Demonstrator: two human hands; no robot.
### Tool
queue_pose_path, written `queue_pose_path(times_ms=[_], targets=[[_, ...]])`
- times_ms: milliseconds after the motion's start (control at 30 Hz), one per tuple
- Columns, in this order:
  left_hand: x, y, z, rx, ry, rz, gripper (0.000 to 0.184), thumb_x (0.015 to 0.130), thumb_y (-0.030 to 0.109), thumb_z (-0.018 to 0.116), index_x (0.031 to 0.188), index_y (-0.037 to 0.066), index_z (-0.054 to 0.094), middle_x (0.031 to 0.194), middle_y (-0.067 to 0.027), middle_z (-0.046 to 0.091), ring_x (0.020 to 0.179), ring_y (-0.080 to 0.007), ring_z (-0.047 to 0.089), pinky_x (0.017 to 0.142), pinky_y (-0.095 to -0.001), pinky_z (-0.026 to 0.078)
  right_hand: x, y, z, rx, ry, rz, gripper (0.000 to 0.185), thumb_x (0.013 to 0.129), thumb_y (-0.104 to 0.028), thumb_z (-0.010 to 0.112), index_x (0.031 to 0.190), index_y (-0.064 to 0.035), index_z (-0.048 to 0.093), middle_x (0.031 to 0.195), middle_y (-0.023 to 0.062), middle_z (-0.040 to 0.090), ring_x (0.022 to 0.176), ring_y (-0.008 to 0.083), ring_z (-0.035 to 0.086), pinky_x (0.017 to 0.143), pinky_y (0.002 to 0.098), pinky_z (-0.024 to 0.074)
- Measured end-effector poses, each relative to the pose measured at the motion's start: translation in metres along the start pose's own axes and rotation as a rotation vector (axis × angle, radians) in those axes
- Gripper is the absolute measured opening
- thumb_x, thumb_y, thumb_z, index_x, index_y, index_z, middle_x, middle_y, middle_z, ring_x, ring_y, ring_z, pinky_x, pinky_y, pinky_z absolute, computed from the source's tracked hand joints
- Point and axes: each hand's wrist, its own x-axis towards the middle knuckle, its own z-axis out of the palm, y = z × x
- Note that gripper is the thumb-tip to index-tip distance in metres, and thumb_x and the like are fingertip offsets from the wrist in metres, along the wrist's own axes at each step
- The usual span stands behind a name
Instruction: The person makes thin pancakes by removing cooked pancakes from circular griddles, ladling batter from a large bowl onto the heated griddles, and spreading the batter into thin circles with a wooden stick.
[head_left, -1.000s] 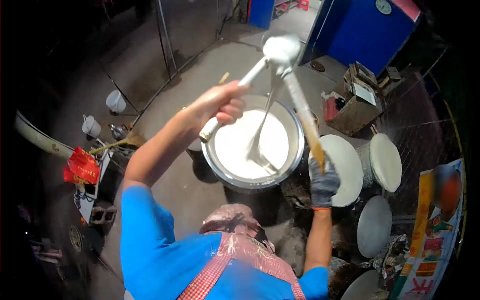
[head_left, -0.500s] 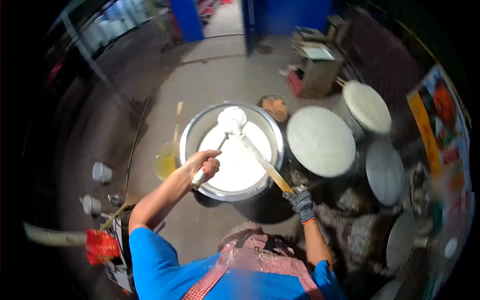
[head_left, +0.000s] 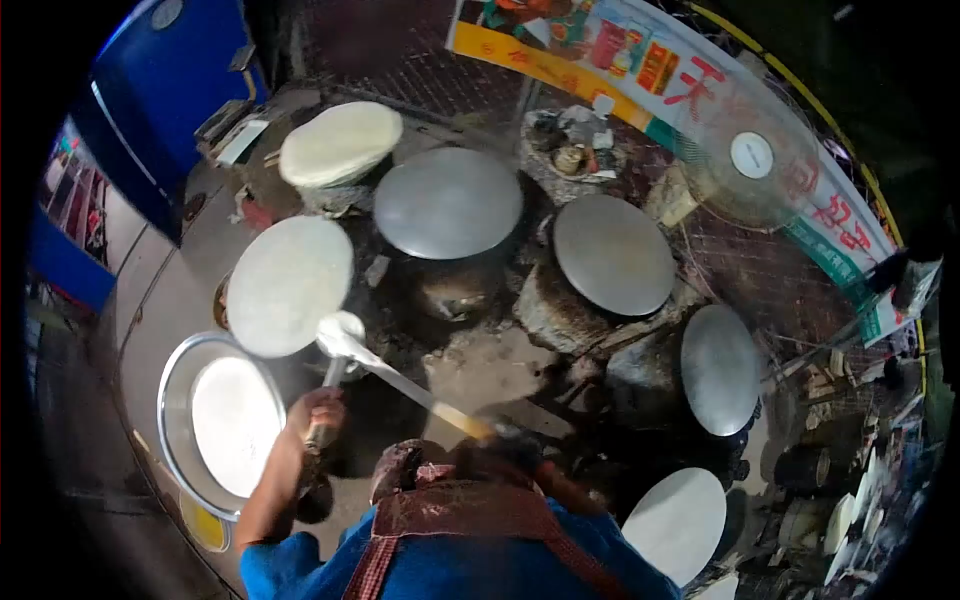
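Note:
My left hand is closed around the handle of a ladle, whose bowl carries thick white batter. It hangs at the near edge of a round griddle coated in a pale layer. My right hand, in a dark glove, is in shadow but grips the wooden end of a long flat paddle. The paddle's white-smeared tip meets the ladle bowl. Left of my left arm stands a wide metal pot of white batter.
Bare griddles stand on sooty stoves around me. Pale rounds cover the back griddle and the front-right one. A fan stands before a printed banner. A yellow-filled container sits by the pot.
My view has turned right, from the pot to the griddles. The ladle and paddle have left the space over the pot and are now beside the coated griddle, still in my hands.

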Motion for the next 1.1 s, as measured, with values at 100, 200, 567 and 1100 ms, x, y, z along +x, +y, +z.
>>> queue_pose_path(times_ms=[100, 200, 567, 1100], targets=[[0.084, -0.074, 0.078, -0.141, -0.007, -0.139, 0.011, 0.085, 0.015, 0.042, 0.079, 0.006, 0.042, 0.051, 0.0018, 0.031, 0.038, -0.0060, 0.031, 0.028, -0.0183, 0.025, -0.084, 0.079, -0.076, -0.094, -0.003, 0.376, 0.037, 0.076, -0.033, 0.058, 0.101, -0.0054, 0.055, 0.088, 0.0116, 0.060, 0.077, 0.0276, 0.055, 0.068, 0.0350, 0.0440], [0.173, -0.118, 0.156, 0.298, -0.096, -0.195, 0.011, 0.087, 0.016, 0.041, 0.080, 0.008, 0.040, 0.051, 0.0028, 0.029, 0.036, -0.0063, 0.028, 0.029, -0.0194, 0.023, -0.126, 0.120, -0.143, -0.189, 0.124, 0.548, 0.036, 0.077, -0.032, 0.056, 0.102, -0.0062, 0.055, 0.090, 0.0119, 0.059, 0.080, 0.0282, 0.055, 0.069, 0.0354, 0.0442], [0.440, -0.226, 0.329, 1.504, -0.206, 0.207, 0.029, 0.079, 0.008, 0.047, 0.102, 0.016, 0.033, 0.055, -0.0029, 0.033, 0.035, -0.0103, 0.030, 0.030, -0.0253, 0.025, 0.038, 0.138, -0.293, -0.524, 0.500, 0.568, 0.018, 0.080, -0.021, 0.050, 0.094, -0.0125, 0.057, 0.085, 0.0117, 0.059, 0.063, 0.0323, 0.054, 0.055, 0.0369, 0.0443], [0.496, -0.167, 0.383, 1.900, -0.485, 1.553, 0.064, 0.074, 0.002, 0.051, 0.131, 0.016, 0.027, 0.113, -0.0216, 0.049, 0.099, -0.0287, 0.053, 0.082, -0.0345, 0.041, 0.111, 0.222, -0.303, 0.251, 0.434, 1.038, 0.035, 0.077, -0.036, 0.053, 0.103, -0.0123, 0.059, 0.082, 0.0126, 0.063, 0.072, 0.0214, 0.060, 0.063, 0.0323, 0.0470]])
